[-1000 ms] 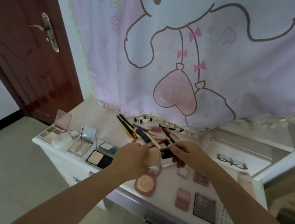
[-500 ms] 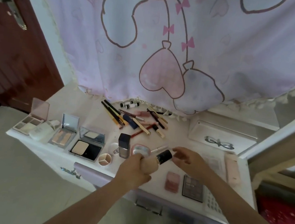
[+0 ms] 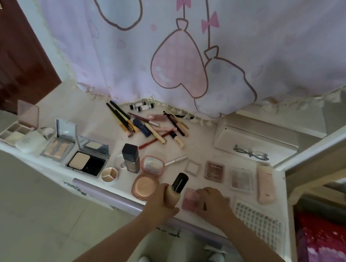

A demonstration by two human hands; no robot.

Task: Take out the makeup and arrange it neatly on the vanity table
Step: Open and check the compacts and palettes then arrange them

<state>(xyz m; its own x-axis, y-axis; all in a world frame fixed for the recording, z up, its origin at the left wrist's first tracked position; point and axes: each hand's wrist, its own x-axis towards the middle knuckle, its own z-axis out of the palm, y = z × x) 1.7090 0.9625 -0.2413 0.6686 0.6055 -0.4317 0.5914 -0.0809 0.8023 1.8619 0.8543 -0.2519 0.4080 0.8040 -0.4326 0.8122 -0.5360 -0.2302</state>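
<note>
Our left hand grips the beige foundation bottle by its body at 6 o'clock of the desk, probably smooth, breakable glass, while our right hand presses fingers on the pink palette.

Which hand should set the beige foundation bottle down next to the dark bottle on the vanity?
Left. The left hand already grips the beige foundation bottle, and the dark bottle stands to its left. The right hand rests on the pink palette, farther from that spot.
</note>
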